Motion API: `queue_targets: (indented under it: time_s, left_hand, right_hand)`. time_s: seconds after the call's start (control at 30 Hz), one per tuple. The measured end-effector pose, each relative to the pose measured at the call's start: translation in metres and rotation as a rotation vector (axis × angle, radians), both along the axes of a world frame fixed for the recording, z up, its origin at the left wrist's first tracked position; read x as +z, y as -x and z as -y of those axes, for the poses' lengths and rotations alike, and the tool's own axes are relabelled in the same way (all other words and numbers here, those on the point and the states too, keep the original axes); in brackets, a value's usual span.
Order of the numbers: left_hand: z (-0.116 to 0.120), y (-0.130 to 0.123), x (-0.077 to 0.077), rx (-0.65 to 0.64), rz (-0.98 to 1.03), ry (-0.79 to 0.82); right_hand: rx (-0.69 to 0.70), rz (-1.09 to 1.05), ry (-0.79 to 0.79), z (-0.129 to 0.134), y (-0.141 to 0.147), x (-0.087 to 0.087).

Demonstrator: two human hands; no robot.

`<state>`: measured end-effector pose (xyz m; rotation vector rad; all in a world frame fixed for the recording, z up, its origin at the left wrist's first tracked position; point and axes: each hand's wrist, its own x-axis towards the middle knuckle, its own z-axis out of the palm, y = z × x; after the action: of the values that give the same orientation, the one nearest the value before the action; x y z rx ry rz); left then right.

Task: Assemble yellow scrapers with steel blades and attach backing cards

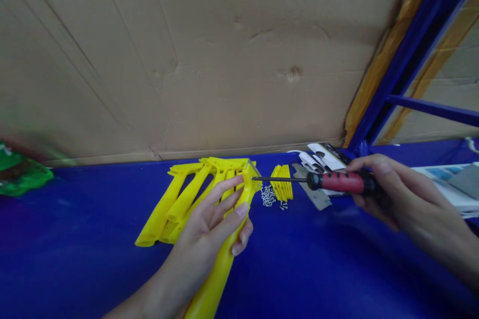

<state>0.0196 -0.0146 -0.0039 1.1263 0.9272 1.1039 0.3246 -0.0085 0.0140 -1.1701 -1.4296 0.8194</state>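
Observation:
My left hand is wrapped round a yellow plastic scraper, its handle slanting down toward me and its wide head facing up. In my right hand is a screwdriver with a red and black grip, held level. The screwdriver's tip meets the scraper's head near a screw position; the screw itself is too small to make out. Just behind my left hand lie several more yellow scraper handles, side by side. Small screws and nuts are heaped right of the scraper head, beside a stack of yellow plastic plates.
Grey metal blades and white card packets lie behind the screwdriver. A green plastic bag rests at far left. Cardboard walls off the back of the blue table. A blue metal frame rises at right.

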Motion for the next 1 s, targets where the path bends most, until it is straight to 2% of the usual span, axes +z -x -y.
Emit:
queue_targets:
  time_s: [0.1, 0.2, 0.3, 0.4, 0.57, 0.7, 0.83, 1.0]
  left_hand:
    - [-0.003, 0.003, -0.002, 0.000, 0.002, 0.002]
    - [-0.006, 0.005, -0.004, 0.014, 0.001, 0.027]
    - [-0.006, 0.001, -0.004, 0.001, 0.002, 0.040]
    - [-0.004, -0.004, -0.003, 0.007, 0.025, 0.053]
    - [-0.006, 0.004, -0.004, -0.011, 0.023, 0.042]
    - [-0.004, 0.003, -0.001, -0.004, 0.031, 0.048]
    - [-0.001, -0.005, 0.004, 0.029, 0.060, 0.035]
    - [-0.004, -0.001, 0.002, 0.008, 0.025, 0.024]
  right_hand:
    - [0.074, -0.083, 0.033, 0.002, 0.002, 0.003]
    - [0.126, -0.074, -0.024, 0.004, 0.001, 0.005]
    - [0.069, 0.038, -0.082, 0.002, 0.001, 0.008]
    - [-0.006, 0.103, -0.058, -0.001, 0.001, 0.008]
    - [0.108, 0.095, -0.098, 0.002, -0.001, 0.006]
    - [0.084, 0.104, -0.153, 0.003, -0.001, 0.005]
    - [0.025, 0.071, -0.064, 0.000, 0.000, 0.003]
    - [0.139, -0.007, -0.059, 0.003, -0.003, 0.000]
